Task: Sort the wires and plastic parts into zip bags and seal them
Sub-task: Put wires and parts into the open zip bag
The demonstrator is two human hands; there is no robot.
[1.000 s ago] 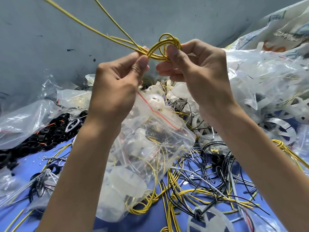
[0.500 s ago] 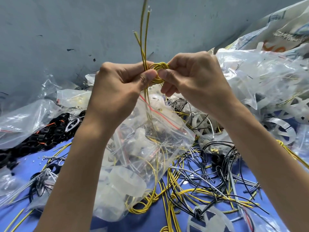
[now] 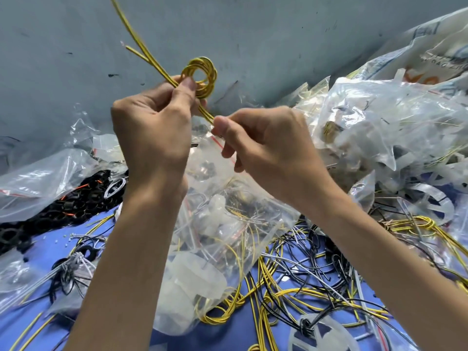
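Observation:
My left hand [image 3: 154, 127] pinches a small coil of yellow wire [image 3: 202, 72] between thumb and fingers, raised in front of the grey wall. Two loose ends of the wire run up and to the left from the coil. A short stretch runs down to my right hand [image 3: 266, 145], which pinches it at thumb and forefinger. Under both hands lies a clear zip bag with a red seal line [image 3: 228, 224], holding white plastic parts and thin wires.
Loose yellow, black and grey wires [image 3: 291, 274] sprawl over the blue table surface [image 3: 45, 249]. A bag of black rings [image 3: 63, 206] lies at the left. Heaped clear bags with white plastic parts [image 3: 379, 138] fill the right. A grey wall [image 3: 253, 34] stands behind.
The coil has risen and now stands open above my left thumb. My right hand has let go of the coil, dropped lower and pinches the wire's trailing end. The loose ends swung leftward.

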